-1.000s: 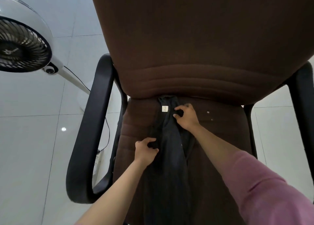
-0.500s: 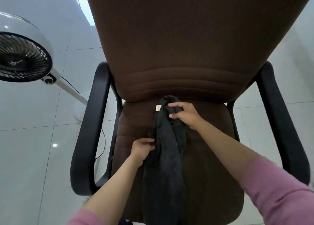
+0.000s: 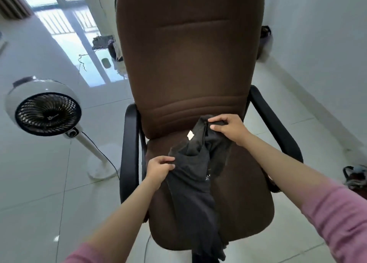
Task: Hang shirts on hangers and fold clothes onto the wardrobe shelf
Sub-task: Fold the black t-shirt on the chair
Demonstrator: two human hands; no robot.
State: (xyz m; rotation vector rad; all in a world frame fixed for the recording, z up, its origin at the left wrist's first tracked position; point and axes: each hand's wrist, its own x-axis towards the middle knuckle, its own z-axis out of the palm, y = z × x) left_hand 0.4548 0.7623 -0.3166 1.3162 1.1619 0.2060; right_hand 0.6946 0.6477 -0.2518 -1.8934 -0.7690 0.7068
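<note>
A dark garment is gripped at its left edge by the closed left hand and pinched near its white label by the right hand, draped over a brown office chair's seat.

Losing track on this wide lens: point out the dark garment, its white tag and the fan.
dark garment (image 3: 190,183), head view, on the middle of the bunched cloth.
white tag (image 3: 190,135), head view, on the tag's centre.
fan (image 3: 46,113), head view, on the black grille.
</note>
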